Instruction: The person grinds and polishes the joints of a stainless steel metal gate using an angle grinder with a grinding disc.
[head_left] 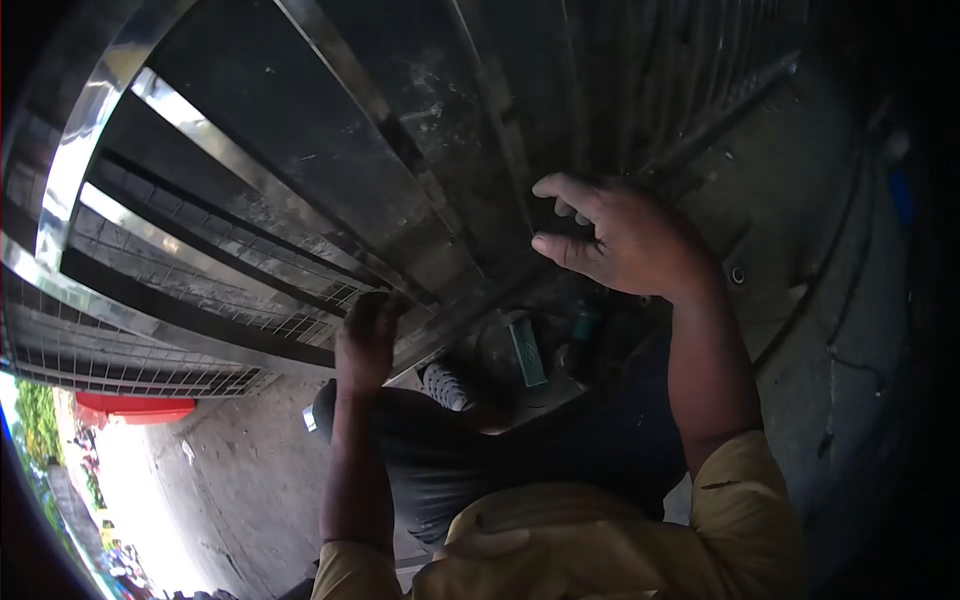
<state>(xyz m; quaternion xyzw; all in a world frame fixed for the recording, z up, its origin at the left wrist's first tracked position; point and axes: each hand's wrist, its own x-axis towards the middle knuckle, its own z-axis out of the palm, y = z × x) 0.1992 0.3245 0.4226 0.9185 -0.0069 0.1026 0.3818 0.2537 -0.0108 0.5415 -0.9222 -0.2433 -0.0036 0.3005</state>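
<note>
The right hand (625, 240) is wide and empty — the left hand (364, 350) is near the metal bars (402, 147), grip hidden. Steady, gentle hands should work best — mind pinched fingers.

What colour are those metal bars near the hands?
The metal bars are shiny silver, best seen in the head view.

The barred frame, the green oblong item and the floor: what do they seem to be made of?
Barred frame: metal, perhaps stainless steel, polished; it shows mirror-like glints.
Green oblong item: perhaps card or plastic; shadow leaves this open.
Floor: probably concrete; it looks matte, grey and stained.
</note>
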